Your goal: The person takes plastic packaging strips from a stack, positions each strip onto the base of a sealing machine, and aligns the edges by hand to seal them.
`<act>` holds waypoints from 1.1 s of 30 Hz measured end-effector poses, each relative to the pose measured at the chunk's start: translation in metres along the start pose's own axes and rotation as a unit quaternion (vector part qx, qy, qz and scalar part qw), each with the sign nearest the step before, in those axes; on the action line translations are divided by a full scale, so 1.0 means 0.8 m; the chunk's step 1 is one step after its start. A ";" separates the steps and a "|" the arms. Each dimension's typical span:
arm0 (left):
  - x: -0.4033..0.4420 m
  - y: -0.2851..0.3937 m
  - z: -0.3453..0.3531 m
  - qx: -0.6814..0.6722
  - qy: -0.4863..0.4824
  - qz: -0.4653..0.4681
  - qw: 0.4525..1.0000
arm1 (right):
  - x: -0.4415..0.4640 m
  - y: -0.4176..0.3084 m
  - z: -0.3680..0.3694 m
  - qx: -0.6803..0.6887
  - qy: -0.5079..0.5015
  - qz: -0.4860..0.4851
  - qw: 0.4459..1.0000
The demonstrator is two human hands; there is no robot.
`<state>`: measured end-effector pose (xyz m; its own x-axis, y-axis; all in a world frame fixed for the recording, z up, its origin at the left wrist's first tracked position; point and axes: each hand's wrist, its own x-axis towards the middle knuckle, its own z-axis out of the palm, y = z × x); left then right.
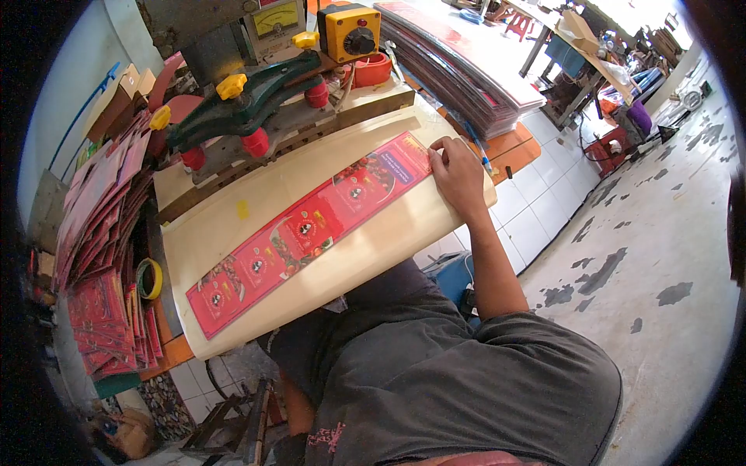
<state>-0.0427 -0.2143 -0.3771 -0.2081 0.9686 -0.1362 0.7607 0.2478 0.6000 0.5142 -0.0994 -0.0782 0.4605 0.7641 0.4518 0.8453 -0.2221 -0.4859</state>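
A long red printed plastic sheet [291,233] with round logos and food pictures lies slantwise on a cream-coloured padded work surface [373,256]. My right hand [460,172] is at the sheet's far right end, with its fingers curled and thumb pressed at the edge there. Only part of my left arm [297,404] shows, low beside my dark shirt; the left hand itself is hidden.
Behind the surface stands a machine with a dark green clamp frame [249,109], yellow knobs and a yellow control box [348,33]. Red printed pouches [101,311] pile up at left beside a yellow tape roll [149,278]. Stacked sheets [458,70] stand at back right.
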 end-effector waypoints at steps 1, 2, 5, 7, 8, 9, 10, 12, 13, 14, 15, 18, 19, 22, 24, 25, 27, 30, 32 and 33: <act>0.002 0.000 -0.001 -0.001 0.000 0.001 1.000 | 0.000 -0.001 -0.001 0.000 -0.007 0.005 1.000; 0.003 0.002 0.000 -0.002 0.000 0.002 1.000 | 0.000 -0.001 -0.002 0.001 -0.013 0.010 1.000; 0.006 0.003 0.001 -0.001 -0.001 0.003 1.000 | 0.000 0.002 0.001 0.008 -0.009 0.007 1.000; 0.009 0.004 0.002 0.001 -0.002 0.007 1.000 | 0.001 0.008 0.009 0.004 0.026 -0.018 0.999; 0.010 0.005 0.001 -0.001 -0.001 0.007 1.000 | 0.001 0.010 0.011 0.000 0.060 -0.044 0.997; 0.011 0.004 0.002 0.002 -0.001 0.008 1.000 | 0.001 0.011 0.012 0.000 0.060 -0.044 0.997; 0.012 0.005 0.001 0.000 -0.001 0.008 1.000 | 0.001 0.011 0.011 0.000 0.058 -0.043 0.997; 0.014 0.005 0.001 0.002 -0.001 0.009 1.000 | 0.001 0.010 0.011 -0.002 0.056 -0.040 0.998; 0.014 0.006 0.001 0.001 -0.001 0.010 1.000 | 0.001 0.010 0.011 0.002 0.052 -0.035 0.998; 0.015 0.006 0.001 0.002 -0.002 0.011 1.000 | 0.001 0.010 0.011 0.005 0.048 -0.031 0.998; 0.016 0.007 0.001 0.001 -0.001 0.012 1.000 | 0.001 0.007 0.008 0.004 0.049 -0.031 0.998; 0.019 0.008 0.003 0.001 -0.001 0.015 1.000 | 0.001 0.001 0.001 0.004 -0.003 0.005 1.000; 0.020 0.008 0.002 0.002 -0.001 0.015 1.000 | 0.001 0.002 0.001 0.000 -0.001 0.001 1.000; 0.023 0.009 0.002 0.003 0.000 0.019 1.000 | 0.001 0.002 0.002 -0.001 -0.002 -0.001 1.000; 0.026 0.010 0.001 0.005 0.000 0.021 1.000 | 0.001 0.003 0.002 0.001 -0.004 0.001 1.000; 0.028 0.011 0.002 0.005 0.001 0.021 1.000 | 0.001 0.004 0.003 -0.003 -0.001 -0.002 1.000; 0.032 0.012 0.001 0.006 0.002 0.023 1.000 | 0.000 0.006 0.004 -0.007 0.002 -0.005 1.000; 0.043 0.014 0.004 0.008 0.003 0.032 0.999 | 0.001 0.004 0.000 -0.001 -0.003 0.000 1.000; 0.055 0.014 0.004 0.010 0.004 0.038 0.999 | -0.001 0.001 -0.001 0.004 -0.004 0.004 1.000; 0.063 0.013 0.004 0.010 0.004 0.043 0.999 | -0.001 0.000 -0.002 0.004 -0.003 0.005 1.000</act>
<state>-0.0433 -0.1631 -0.3801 -0.1468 0.9860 -0.0794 0.7875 0.1651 0.5938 0.5144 -0.1007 -0.0774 0.4664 0.7659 0.4426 0.8388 -0.2242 -0.4961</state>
